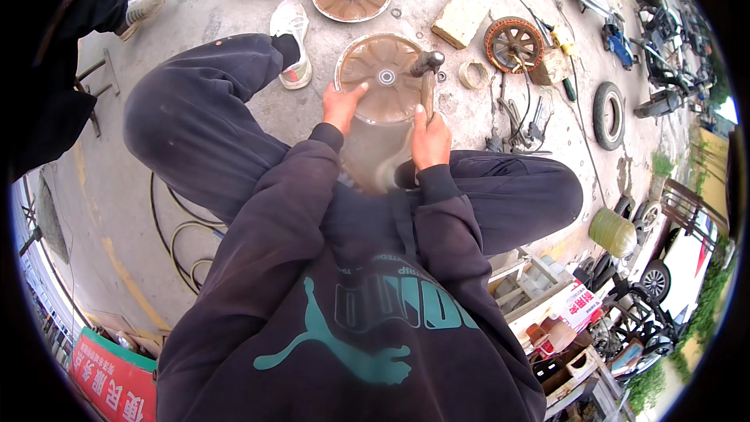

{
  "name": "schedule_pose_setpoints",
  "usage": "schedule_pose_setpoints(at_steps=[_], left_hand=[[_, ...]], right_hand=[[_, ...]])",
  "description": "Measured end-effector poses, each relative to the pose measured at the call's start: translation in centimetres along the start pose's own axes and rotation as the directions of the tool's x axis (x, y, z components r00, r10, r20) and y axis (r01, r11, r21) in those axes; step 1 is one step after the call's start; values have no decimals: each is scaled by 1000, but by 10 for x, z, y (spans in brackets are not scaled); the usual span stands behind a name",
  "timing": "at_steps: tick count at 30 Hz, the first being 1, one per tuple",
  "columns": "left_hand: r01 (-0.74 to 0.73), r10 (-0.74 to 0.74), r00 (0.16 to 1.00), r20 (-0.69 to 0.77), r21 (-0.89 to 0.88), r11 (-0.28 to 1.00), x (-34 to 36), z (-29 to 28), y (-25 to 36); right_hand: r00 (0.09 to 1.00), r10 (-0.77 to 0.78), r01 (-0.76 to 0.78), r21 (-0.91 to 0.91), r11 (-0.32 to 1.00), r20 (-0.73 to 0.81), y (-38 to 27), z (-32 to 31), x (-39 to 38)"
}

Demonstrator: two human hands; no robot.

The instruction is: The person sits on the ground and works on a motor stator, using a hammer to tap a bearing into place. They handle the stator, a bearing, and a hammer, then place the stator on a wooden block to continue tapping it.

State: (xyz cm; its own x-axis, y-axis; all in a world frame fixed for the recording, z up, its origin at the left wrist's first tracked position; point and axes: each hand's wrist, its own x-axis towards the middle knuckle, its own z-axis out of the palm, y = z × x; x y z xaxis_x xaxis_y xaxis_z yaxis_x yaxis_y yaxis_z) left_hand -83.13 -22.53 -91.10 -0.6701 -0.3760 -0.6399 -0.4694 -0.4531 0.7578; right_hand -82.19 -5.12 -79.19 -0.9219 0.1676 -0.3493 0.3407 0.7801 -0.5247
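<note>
A round brown hub cover (369,59) with radial ribs and a bearing in its middle is tilted up in front of me, between my legs. My left hand (342,109) grips its near left rim, thumb lying on the face. In my right hand (431,141) is a hammer (428,90), closed round the wooden handle; its metal head stands over the right side of the cover. Just beyond lies a second, similar hub cover (336,1) on the ground. Below the held cover, a greyish blurred area hides detail.
To the right are a pale block (462,14), a small wheel (513,44), a tape-like ring (474,75), loose tools (519,121) and a tyre (608,116). A cable crosses the concrete. Another person's leg (98,14) is at far left; a hose (183,238) lies at left.
</note>
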Motion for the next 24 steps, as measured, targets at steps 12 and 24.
schedule_pose_setpoints(at_steps=[12,24], left_hand=[[-34,34,999,-5,49,998,-2,10,-5],[-149,168,984,-59,239,959,16,4,-31]], right_hand=[[993,-88,102,-178,979,84,0,6,-21],[989,-144,145,38,989,-30,-36,-25,-37]])
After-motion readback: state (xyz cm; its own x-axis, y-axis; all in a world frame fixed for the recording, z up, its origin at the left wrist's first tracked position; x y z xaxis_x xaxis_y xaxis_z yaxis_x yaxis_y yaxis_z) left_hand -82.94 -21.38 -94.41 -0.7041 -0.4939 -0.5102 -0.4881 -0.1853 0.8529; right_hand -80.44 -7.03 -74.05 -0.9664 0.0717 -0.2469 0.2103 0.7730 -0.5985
